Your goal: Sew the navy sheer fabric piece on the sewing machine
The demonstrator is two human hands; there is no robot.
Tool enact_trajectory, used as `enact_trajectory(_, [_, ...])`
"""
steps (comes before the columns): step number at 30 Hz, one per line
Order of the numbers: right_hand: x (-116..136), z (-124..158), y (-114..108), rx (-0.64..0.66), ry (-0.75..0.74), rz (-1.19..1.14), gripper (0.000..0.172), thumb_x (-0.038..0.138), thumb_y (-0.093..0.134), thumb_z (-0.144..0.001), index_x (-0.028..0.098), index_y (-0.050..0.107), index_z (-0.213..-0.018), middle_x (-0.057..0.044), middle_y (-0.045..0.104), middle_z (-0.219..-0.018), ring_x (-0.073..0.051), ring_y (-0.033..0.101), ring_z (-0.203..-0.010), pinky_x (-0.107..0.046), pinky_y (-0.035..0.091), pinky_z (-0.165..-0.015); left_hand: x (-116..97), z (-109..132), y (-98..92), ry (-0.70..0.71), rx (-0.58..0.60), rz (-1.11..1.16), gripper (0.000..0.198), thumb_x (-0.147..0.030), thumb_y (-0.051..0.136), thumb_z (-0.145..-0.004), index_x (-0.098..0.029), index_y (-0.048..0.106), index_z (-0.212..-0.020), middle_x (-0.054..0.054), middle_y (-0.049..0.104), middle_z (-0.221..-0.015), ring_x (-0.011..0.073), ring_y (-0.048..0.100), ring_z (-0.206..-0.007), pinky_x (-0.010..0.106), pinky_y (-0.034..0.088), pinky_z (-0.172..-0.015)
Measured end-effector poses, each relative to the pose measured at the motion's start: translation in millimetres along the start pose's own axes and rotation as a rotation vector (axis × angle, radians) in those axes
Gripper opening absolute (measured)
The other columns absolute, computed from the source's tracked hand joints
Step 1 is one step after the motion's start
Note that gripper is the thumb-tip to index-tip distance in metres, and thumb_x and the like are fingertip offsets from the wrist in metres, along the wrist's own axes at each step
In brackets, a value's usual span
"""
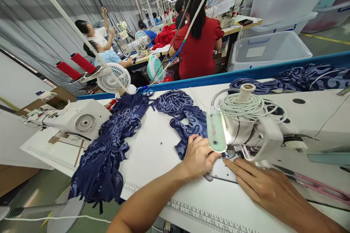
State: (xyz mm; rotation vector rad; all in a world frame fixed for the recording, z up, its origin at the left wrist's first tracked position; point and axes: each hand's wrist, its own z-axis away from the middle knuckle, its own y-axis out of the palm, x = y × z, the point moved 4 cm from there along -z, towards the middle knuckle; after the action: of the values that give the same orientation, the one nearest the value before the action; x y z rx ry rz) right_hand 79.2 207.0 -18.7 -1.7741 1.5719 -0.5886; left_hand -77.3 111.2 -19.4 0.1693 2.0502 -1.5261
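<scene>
My left hand presses down on a piece of dark blue patterned fabric beside the needle area of a white sewing machine. My right hand lies flat on the white table in front of the machine, fingertips pointing toward the metal needle plate. The machine's lamp glows just above my left hand. Whether my fingers pinch the cloth under the presser foot is hidden.
A heap of blue fabric pieces hangs over the table's left edge. A second machine stands at the left, with red thread cones and a white fan. Ahead sit other workers, one in a red shirt. Plastic bins stand at right.
</scene>
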Motion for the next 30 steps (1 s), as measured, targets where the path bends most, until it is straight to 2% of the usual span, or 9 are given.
enact_trajectory(5, [1.3, -3.5, -1.0, 0.013, -0.002, -0.005, 0.033, 0.003, 0.039, -0.099, 0.014, 0.069, -0.108, -0.001, 0.069, -0.085, -0.009, 0.054, -0.058, -0.030, 0.031, -0.051, -3.6, -0.5, -3.0, -0.005, 0.007, 0.017, 0.008, -0.026, 0.069, -0.097, -0.024, 0.076, -0.095, -0.002, 0.076, -0.097, 0.0177, 0.065, -0.102, 0.040, 0.034, -0.113])
enact_trajectory(10, [1.6, -1.8, -0.7, 0.007, 0.008, 0.000, 0.032, 0.005, 0.041, -0.098, 0.014, 0.068, -0.113, -0.002, 0.069, -0.089, -0.010, 0.055, -0.062, -0.029, 0.032, -0.054, -4.1, -0.8, -4.7, -0.019, 0.007, 0.022, 0.007, -0.027, 0.069, -0.097, -0.024, 0.076, -0.095, -0.002, 0.076, -0.098, 0.0176, 0.066, -0.102, 0.040, 0.034, -0.112])
enact_trajectory(20, [0.7, -0.9, -0.3, 0.020, 0.023, -0.004, 0.034, 0.005, 0.043, -0.096, 0.016, 0.068, -0.117, -0.002, 0.068, -0.089, -0.011, 0.047, -0.056, -0.031, 0.029, -0.055, -1.5, 0.0, -3.1, 0.024, 0.022, -0.010, 0.011, -0.031, 0.066, -0.099, -0.025, 0.076, -0.099, -0.002, 0.076, -0.103, 0.0175, 0.063, -0.105, 0.040, 0.031, -0.112])
enact_trajectory(25, [2.8, 0.4, 2.2, 0.018, 0.037, 0.007, 0.034, 0.004, 0.045, -0.096, 0.014, 0.066, -0.120, -0.001, 0.068, -0.086, -0.011, 0.048, -0.056, -0.033, 0.030, -0.056, -1.7, 1.1, -0.7, 0.201, -0.018, -0.120, 0.020, -0.031, 0.056, -0.103, -0.024, 0.075, -0.101, 0.002, 0.075, -0.100, 0.0210, 0.063, -0.101, 0.051, 0.028, -0.111])
enact_trajectory(27, [3.1, 1.8, 3.9, 0.015, 0.041, 0.012, 0.032, 0.005, 0.044, -0.097, 0.012, 0.066, -0.120, -0.001, 0.070, -0.088, -0.012, 0.051, -0.058, -0.034, 0.031, -0.058, -3.5, 2.3, -0.7, 0.287, -0.054, -0.196, 0.024, -0.027, 0.051, -0.104, -0.024, 0.074, -0.100, 0.003, 0.074, -0.094, 0.0206, 0.063, -0.095, 0.051, 0.031, -0.107])
enact_trajectory(30, [2.8, 3.5, 4.9, 0.009, 0.038, 0.020, 0.031, 0.004, 0.044, -0.097, 0.010, 0.065, -0.119, -0.003, 0.072, -0.090, -0.013, 0.056, -0.062, -0.035, 0.032, -0.061, -6.6, 4.1, -0.8, 0.371, -0.079, -0.302, 0.023, -0.015, 0.052, -0.098, -0.023, 0.073, -0.096, 0.002, 0.072, -0.089, 0.0202, 0.060, -0.091, 0.052, 0.034, -0.105])
